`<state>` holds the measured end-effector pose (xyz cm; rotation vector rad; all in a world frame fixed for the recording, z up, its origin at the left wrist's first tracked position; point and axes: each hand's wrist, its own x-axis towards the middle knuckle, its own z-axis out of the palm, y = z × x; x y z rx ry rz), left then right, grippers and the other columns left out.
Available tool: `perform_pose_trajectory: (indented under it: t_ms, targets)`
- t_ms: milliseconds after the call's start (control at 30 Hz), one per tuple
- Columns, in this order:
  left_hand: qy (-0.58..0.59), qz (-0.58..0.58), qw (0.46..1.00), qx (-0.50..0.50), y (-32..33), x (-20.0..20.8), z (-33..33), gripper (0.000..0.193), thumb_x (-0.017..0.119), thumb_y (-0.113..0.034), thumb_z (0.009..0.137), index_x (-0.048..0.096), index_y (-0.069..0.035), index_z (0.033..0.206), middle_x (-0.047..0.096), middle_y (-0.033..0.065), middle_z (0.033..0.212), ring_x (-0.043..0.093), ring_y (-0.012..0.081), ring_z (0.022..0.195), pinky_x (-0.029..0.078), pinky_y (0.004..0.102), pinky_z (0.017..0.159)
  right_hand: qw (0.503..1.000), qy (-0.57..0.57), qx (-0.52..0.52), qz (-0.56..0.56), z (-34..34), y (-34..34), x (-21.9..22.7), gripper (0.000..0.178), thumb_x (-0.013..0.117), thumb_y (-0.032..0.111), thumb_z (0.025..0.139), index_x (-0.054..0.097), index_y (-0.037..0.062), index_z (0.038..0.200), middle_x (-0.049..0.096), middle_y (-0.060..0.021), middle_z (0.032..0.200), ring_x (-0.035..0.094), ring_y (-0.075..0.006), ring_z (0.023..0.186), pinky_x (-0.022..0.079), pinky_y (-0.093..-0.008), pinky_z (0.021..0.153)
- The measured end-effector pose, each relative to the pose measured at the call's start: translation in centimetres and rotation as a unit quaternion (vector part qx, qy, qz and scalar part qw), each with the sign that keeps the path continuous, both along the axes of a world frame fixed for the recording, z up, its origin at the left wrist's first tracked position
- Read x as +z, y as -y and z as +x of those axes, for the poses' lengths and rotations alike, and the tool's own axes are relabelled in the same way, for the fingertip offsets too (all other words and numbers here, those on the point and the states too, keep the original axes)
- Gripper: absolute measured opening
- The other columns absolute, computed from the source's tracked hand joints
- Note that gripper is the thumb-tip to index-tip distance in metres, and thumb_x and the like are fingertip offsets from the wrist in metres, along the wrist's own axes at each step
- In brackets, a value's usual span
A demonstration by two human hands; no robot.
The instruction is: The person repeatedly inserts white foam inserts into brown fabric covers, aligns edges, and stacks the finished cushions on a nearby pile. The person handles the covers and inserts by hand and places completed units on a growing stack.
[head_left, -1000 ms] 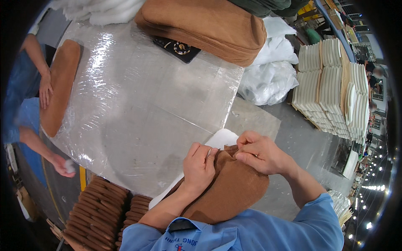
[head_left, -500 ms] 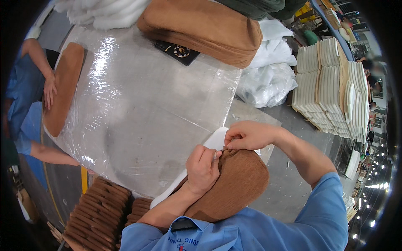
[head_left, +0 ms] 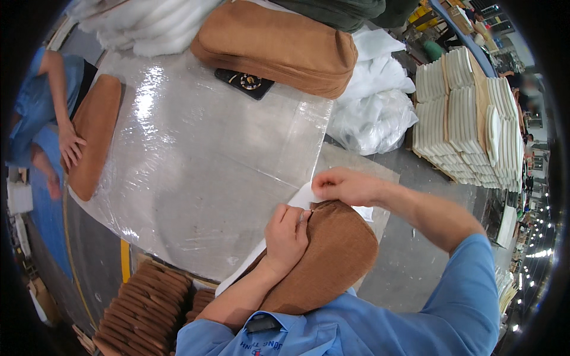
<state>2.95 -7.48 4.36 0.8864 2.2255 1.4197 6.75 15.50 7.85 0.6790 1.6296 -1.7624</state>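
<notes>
A brown fabric cushion cover [head_left: 332, 255] lies tilted against my front at the table's near edge, with white padding [head_left: 252, 267] showing along its far side. My left hand [head_left: 286, 237] is closed on the cover's open edge, thumb and fingers pinching the fabric. Just beyond that edge, my right hand [head_left: 339, 185] is curled with its fingertips together, beside the end of the white padding. Whatever its fingertips hold is too small or hidden to make out.
The plastic-covered table [head_left: 208, 172] carries a brown cushion [head_left: 273, 47], a black patterned phone-like object [head_left: 246, 83] and white fluffy padding [head_left: 142, 26]. At left, a co-worker's hand [head_left: 72, 145] rests on another brown cushion [head_left: 98, 136]. Stacked brown pieces [head_left: 145, 302] stand nearby; white stacks [head_left: 463, 118] stand right.
My right hand has moved slightly up and away from the cover's edge. My left hand keeps its grip. The co-worker's other hand has drawn back from the table's edge.
</notes>
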Motion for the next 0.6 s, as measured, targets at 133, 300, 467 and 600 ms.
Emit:
perform_pose_trajectory:
  t_ms: [133, 300, 467, 600]
  targets:
    - [0.414, -0.038, 0.909, -0.038, 0.8, -2.1, -2.3, 0.019, 0.069, -0.020, 0.101, 0.074, -0.001, 0.105, 0.072, 0.0029, 0.093, 0.065, 0.0142, 0.078, 0.052, 0.0318, 0.072, 0.938, 0.004, -0.347, 0.020, 3.8, 0.4, -1.6, 0.021, 0.065, 0.031, 0.103, 0.063, 0.0116, 0.111, 0.055, 0.0030, 0.089, 0.053, -0.0089, 0.081, 0.047, -0.0306, 0.072]
    - [0.557, -0.115, 0.809, -0.152, 2.5, -1.9, -6.1, 0.030, 0.069, -0.022, 0.103, 0.075, -0.001, 0.122, 0.075, -0.0001, 0.103, 0.064, 0.0064, 0.090, 0.054, 0.0274, 0.081, 0.815, 0.025, -0.544, -0.201, 10.6, 9.1, -5.0, 0.052, 0.055, 0.053, 0.107, 0.061, 0.0081, 0.133, 0.066, -0.0054, 0.124, 0.064, -0.0180, 0.108, 0.052, -0.0370, 0.094]
    - [0.353, -0.050, 0.929, -0.102, 2.0, -2.5, -3.4, 0.025, 0.064, -0.021, 0.105, 0.074, 0.000, 0.113, 0.075, 0.0017, 0.091, 0.063, 0.0090, 0.079, 0.052, 0.0299, 0.073, 0.769, 0.011, -0.572, -0.286, 10.3, 14.0, -5.2, 0.054, 0.053, 0.054, 0.107, 0.060, 0.0079, 0.135, 0.067, -0.0064, 0.126, 0.064, -0.0188, 0.110, 0.053, -0.0373, 0.095]
    - [0.251, -0.129, 0.956, -0.085, 1.4, -1.1, -3.3, 0.022, 0.063, -0.020, 0.104, 0.069, 0.001, 0.101, 0.065, 0.0130, 0.075, 0.058, 0.0154, 0.069, 0.048, 0.0363, 0.066, 0.761, 0.001, -0.585, -0.281, 9.0, 13.9, -6.0, 0.056, 0.052, 0.055, 0.108, 0.060, 0.0078, 0.136, 0.067, -0.0071, 0.127, 0.065, -0.0194, 0.111, 0.053, -0.0375, 0.096]
